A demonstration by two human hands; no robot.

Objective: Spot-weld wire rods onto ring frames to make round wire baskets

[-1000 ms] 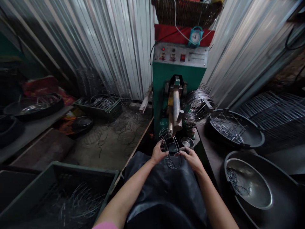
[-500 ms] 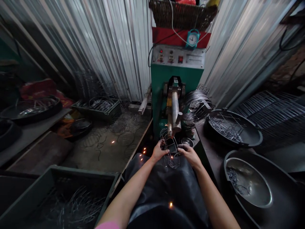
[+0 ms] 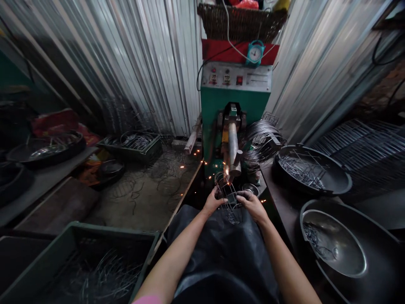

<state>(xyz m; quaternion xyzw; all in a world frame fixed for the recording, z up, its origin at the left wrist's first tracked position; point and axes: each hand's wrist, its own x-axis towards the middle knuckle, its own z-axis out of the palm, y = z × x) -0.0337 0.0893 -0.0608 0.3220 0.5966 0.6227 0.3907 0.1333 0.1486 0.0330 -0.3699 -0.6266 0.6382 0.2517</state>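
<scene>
Between my two hands is a wire basket frame (image 3: 233, 214) of thin bent metal wires. My left hand (image 3: 214, 202) grips its left side, with the thumb laid across the wires. On its right side, my right hand (image 3: 252, 204) pinches the wire between thumb and fingers. The frame's far end touches the electrode tip of a green spot welder (image 3: 236, 95), below its thick metal arm (image 3: 233, 143). Bright sparks fly out from that contact point. The fingers of both hands are partly hidden behind the wires.
A black pan (image 3: 335, 175) of short wires stands at right, near a steel bowl (image 3: 354, 253) inside a larger pan. A wire bundle (image 3: 264, 137) hangs beside the welder. Green crates (image 3: 117, 230) with wire pieces stand at left. A small dish (image 3: 255, 188) sits behind my right hand.
A fresh burst of sparks spreads around the electrode tip, and the earlier sparks near my lap are gone. The wire frame has shifted or turned slightly in my hands. Both hands keep their grip.
</scene>
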